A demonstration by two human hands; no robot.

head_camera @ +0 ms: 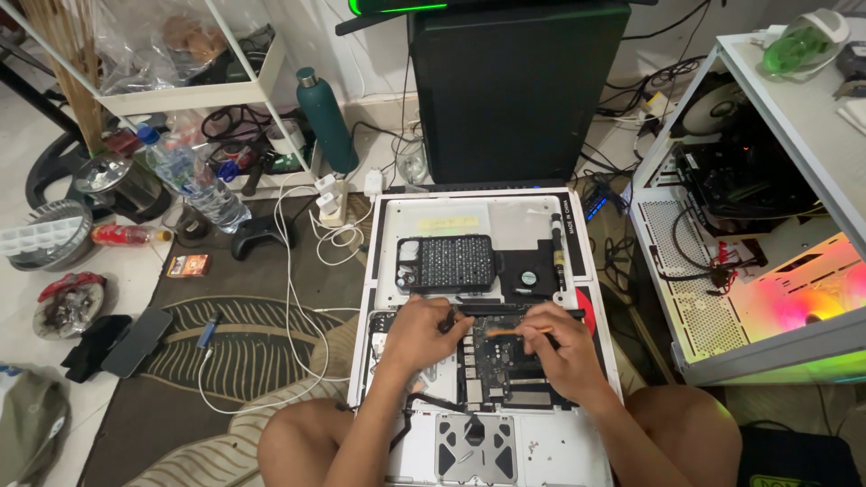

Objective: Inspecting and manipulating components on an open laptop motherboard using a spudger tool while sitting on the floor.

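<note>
Two hands on opened laptop (577, 451) between our knees. Left hand (417, 335) curled, fingers pressing logic board (492, 370). Right hand (564, 347) pinching thin orange-tipped tool (514, 332), long axis pointing left across board toward left hand. Bit case (448, 263) just beyond.

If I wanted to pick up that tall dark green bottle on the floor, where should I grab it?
Grab the green bottle around its wide middle, coming from the front, the side nearest the rug. It stands almost upright with a slim neck and cap on top, so the straight round body probably gives your fingers the most to wrap. The white shelf crowds its left side.
</note>
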